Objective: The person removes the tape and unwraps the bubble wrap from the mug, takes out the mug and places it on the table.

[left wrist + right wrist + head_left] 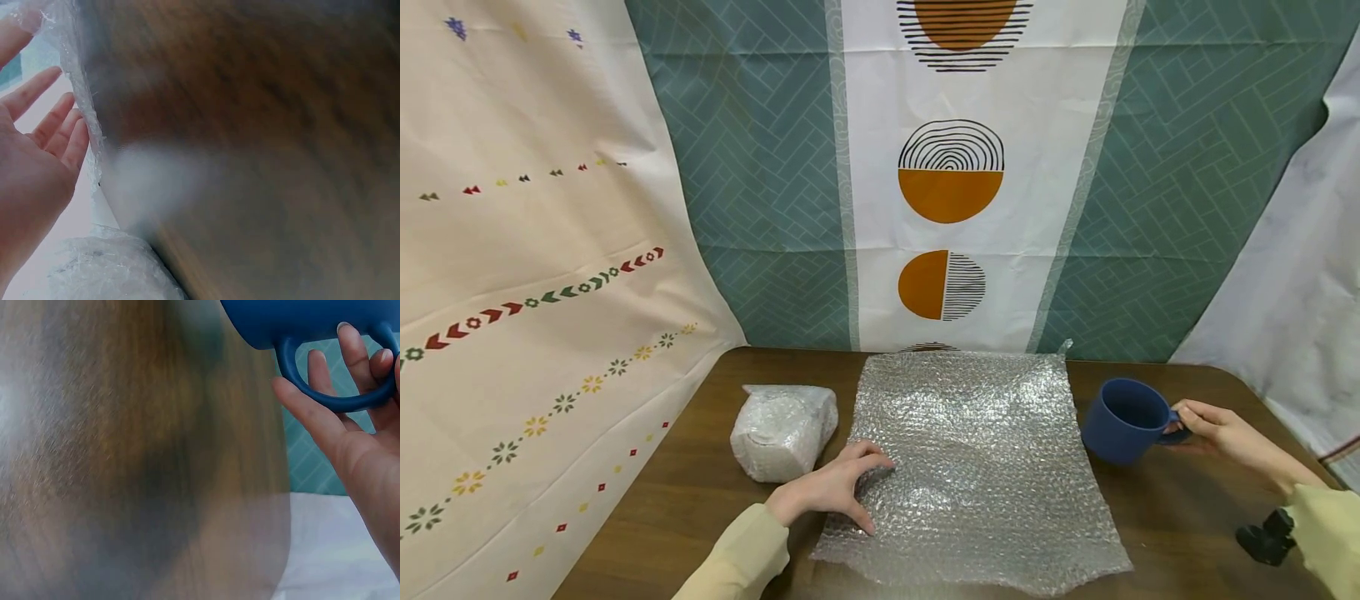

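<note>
A sheet of bubble wrap lies spread flat on the wooden table. At its left edge is my left hand, thumb and fingers spread apart over the sheet. In the left wrist view that hand has its fingers right at the wrap's edge. My right hand grips a blue mug by its handle, just right of the sheet. The right wrist view shows fingers of the hand through the mug's handle; the mug's opening is upward in the head view.
A bundle wrapped in bubble wrap sits left of the sheet, close by my left wrist. A small black object is by my right sleeve. Behind the wooden table hangs a patterned curtain, with pale cloth at the left.
</note>
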The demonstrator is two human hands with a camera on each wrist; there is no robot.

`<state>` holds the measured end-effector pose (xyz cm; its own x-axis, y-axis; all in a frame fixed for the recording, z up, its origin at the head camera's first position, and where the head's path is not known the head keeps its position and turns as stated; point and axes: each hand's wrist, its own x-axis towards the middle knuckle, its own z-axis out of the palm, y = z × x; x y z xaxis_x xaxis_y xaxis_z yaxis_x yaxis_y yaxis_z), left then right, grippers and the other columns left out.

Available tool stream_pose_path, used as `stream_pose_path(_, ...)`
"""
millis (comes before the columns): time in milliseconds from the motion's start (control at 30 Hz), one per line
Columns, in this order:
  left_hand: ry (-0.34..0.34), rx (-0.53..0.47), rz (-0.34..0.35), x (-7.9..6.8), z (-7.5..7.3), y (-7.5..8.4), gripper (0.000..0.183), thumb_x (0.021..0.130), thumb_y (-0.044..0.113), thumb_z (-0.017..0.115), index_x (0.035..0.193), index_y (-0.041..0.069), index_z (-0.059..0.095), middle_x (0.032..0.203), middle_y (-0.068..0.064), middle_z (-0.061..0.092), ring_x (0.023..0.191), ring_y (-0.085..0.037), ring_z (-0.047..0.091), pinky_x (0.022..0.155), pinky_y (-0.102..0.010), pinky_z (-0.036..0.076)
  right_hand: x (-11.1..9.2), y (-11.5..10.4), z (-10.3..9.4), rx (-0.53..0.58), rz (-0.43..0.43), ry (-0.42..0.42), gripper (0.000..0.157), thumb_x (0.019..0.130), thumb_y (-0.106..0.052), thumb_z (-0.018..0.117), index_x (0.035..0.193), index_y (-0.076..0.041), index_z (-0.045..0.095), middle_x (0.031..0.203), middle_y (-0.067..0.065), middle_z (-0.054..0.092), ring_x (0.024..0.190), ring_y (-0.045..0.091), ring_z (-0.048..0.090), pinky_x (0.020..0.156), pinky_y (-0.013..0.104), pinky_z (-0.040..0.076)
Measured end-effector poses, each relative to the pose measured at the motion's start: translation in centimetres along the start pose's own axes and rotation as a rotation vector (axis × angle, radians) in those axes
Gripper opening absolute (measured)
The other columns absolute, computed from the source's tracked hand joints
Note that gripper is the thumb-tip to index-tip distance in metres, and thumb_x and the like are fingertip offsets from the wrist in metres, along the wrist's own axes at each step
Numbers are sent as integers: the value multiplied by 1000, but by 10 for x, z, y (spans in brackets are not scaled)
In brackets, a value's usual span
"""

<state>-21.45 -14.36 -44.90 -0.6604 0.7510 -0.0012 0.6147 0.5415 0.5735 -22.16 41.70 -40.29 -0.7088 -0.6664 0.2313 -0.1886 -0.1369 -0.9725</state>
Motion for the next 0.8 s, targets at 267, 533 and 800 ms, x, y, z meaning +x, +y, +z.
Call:
stream_pose_path(267,1,5,12,0,1,-1,81,61,35,83,129,12,46,124,-1,32,114,-21,31,90,-34,36,-13,10,-10,110,-2,-8,41,98,5,12,111,5,51,105,13,55,102,24,55,83,39,45)
stream_pose_path(533,6,11,9,0,1,-1,81,60,37,83,129,13,47,124,1,32,115,-20,31,91,-34,35,-18,13,-16,151,32,3,41,99,4,14,110,3,54,104,12,56,101,23,55,82,38,46)
stream_pose_path(800,30,48,25,1,1,0,83,56,35,85,127,13,49,123,-2,34,116,-21,30,92,-33,35,-15,16,-15,162,36,-21,43,98,4,13,111,3,54,104,12,56,101,23,55,83,38,45)
